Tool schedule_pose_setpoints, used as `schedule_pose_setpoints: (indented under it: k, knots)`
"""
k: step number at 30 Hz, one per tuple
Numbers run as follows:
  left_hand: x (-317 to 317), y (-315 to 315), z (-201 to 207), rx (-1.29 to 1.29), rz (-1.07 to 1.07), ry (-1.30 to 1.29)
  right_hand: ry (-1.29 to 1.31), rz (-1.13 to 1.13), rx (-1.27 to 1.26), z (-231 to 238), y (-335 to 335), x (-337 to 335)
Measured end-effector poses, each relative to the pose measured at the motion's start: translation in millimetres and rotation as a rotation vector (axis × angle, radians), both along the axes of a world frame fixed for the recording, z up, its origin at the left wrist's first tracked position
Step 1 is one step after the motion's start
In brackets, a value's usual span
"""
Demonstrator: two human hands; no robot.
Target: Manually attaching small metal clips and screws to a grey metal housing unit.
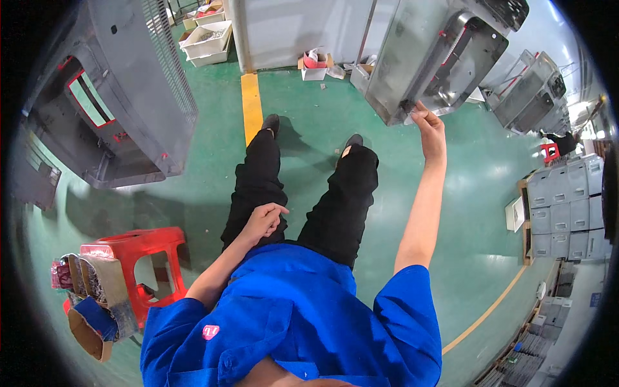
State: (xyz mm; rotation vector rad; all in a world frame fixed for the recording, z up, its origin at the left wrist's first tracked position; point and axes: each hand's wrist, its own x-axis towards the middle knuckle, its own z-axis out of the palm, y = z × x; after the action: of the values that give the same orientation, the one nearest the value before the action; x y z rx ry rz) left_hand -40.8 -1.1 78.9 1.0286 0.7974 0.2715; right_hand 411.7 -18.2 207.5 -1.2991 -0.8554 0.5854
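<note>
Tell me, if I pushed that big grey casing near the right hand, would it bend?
Probably not much: the grey casing looks like stiff sheet metal with flat walls. It may be heavy, being far bigger than the right hand, though its hollow recess suggests it's lighter than a solid block.

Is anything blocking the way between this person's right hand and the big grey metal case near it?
Nothing visible: the right hand is at the lower corner of the grey metal case, though whether they touch is unclear.
</note>
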Motion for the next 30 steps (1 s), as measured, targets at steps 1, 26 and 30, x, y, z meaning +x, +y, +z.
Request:
schedule_pose_setpoints:
  k: [1, 26, 30]
  knots:
    - [0.1, -0.2, -0.2, -0.001, -0.001, -0.002, 0.027, 0.078, 0.022, -0.7, 2.6, -0.2]
    - [9.4, -4.0, -2.2, 0.039, -0.065, 0.086, -1.006, -0.023, -0.239, -63.4, 38.3, -94.5]
    - [8.2, -4.5, 1.2, 0.033, -0.096, 0.085, -1.113, -0.213, -0.327, -70.8, 39.6, -70.1]
